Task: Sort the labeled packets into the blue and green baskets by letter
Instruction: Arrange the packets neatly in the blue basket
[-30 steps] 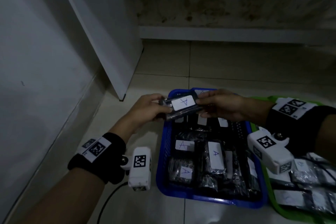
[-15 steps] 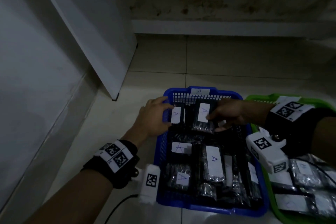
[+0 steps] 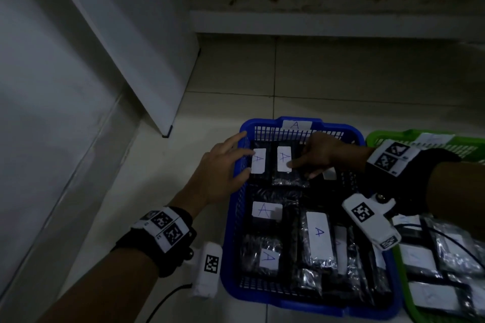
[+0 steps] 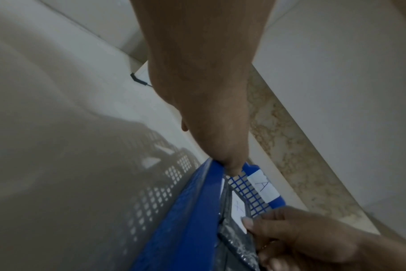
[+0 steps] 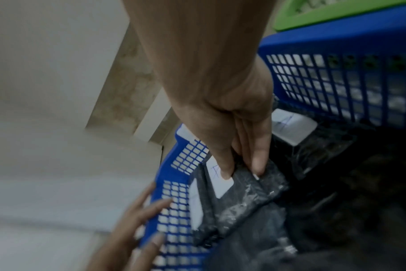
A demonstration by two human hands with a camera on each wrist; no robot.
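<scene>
In the head view, a blue basket (image 3: pixel 301 299) sits on the tiled floor (image 3: pixel 341 73) at lower centre of the frame, with a green basket (image 3: pixel 380 136) touching it at the lower right edge. The blue basket carries a white tag marked "A" (image 3: pixel 296 125) on its far rim and is filled with dark, shiny packets bearing white "A" labels.

The right hand (image 3: pixel 321 156) reaches into the far end of the blue basket and pinches an A-labelled packet (image 3: pixel 284 165) between thumb and fingers; the right wrist view shows the thumb pressed on the white label and the fingers curled over the packet's dark edge. The packet lies inside the blue basket, close to its far wall.

The left hand (image 3: pixel 223 173) is spread with straight fingers over the basket's left rim, its fingertips touching a second A-labelled packet (image 3: pixel 258 161) that stands just left of the pinched one.

The green basket holds more shiny packets (image 3: pixel 446 257) with white labels, whose letters cannot be read. Both wrists wear black bands with square-patterned markers and white camera units.
</scene>
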